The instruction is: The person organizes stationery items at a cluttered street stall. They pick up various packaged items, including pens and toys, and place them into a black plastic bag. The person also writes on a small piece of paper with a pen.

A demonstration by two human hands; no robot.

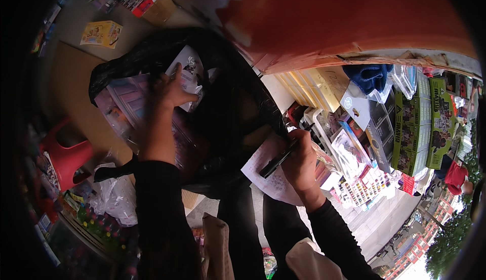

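A large black plastic bag (243, 90) gapes before me with packaged goods inside. My left hand (176, 90) is over its mouth, fingers spread, by a white printed package (186, 62); whether it touches the package I cannot tell. Beneath that forearm lie flat packages in purple and pink (131, 90). At the bag's right edge my right hand (302, 158) is closed around a black marker pen (271, 166) and a sheet of paper with pinkish writing (262, 170), and its fingers are against the bag's rim.
A red plastic stool (70, 158) and a clear plastic bag (117, 200) are at left, near brown cardboard (81, 98). A yellow box (101, 34) lies at upper left. Stacked green boxes (412, 128) and other goods fill the right. Orange-red material (341, 18) spans the top. A person in red (455, 177) is far right.
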